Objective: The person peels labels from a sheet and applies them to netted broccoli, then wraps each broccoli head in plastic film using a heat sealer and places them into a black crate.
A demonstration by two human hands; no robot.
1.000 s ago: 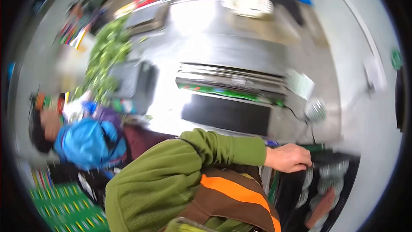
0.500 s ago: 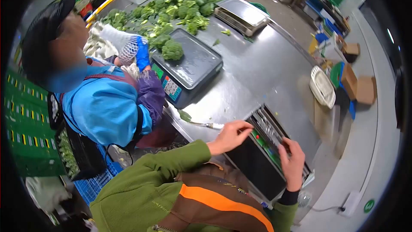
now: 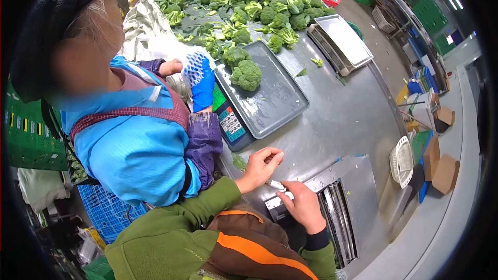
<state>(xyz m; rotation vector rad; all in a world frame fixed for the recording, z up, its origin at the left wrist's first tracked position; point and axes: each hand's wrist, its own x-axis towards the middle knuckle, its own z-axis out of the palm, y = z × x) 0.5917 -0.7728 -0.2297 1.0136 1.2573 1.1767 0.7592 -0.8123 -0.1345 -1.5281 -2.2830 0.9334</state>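
My left hand (image 3: pixel 258 168) is held over the near edge of the steel table, fingers loosely curled and apart, with nothing visible in them. Just below it is a slim tool with a white handle (image 3: pixel 276 184); its working end is mostly hidden behind my left hand. The thumb and fingertips of my right hand (image 3: pixel 303 207) close on the handle's end. Under and beside my right hand is a metal machine (image 3: pixel 358 186) with a long slot showing shiny bars. Part of the machine is hidden by my hand and sleeve.
To the left a co-worker in a blue top (image 3: pixel 140 140) holds white netting (image 3: pixel 193 67) in a blue glove. Broccoli heads (image 3: pixel 246 75) rest on a grey scale (image 3: pixel 282 109), with a broccoli pile (image 3: pixel 270 8) behind. Another scale (image 3: pixel 345 41) stands at the far edge.
My hands have moved left from the machine toward the white-handled tool, and my right hand has closed on its end. The machine's dark panel and green strip no longer show. The view has shifted.
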